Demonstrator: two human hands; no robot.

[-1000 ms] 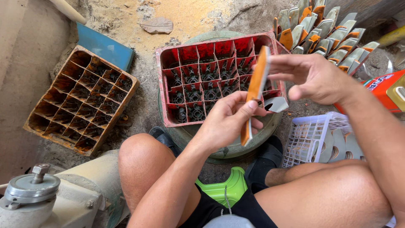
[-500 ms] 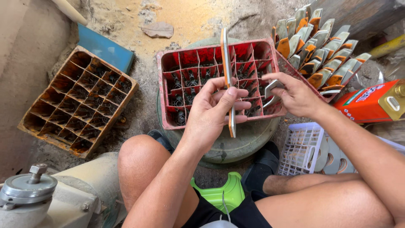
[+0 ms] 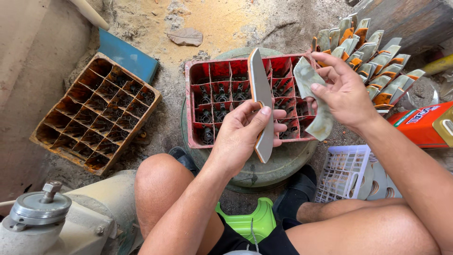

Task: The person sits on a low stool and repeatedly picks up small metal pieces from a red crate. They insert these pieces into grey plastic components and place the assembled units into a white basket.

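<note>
At frame centre, our left hand [image 3: 240, 134] grips a long grey blade with an orange edge [image 3: 261, 101] upright over the red plastic divided crate [image 3: 207, 94]. Our right hand [image 3: 347, 94], upper right, pinches a pale curved blade [image 3: 315, 101].
</note>
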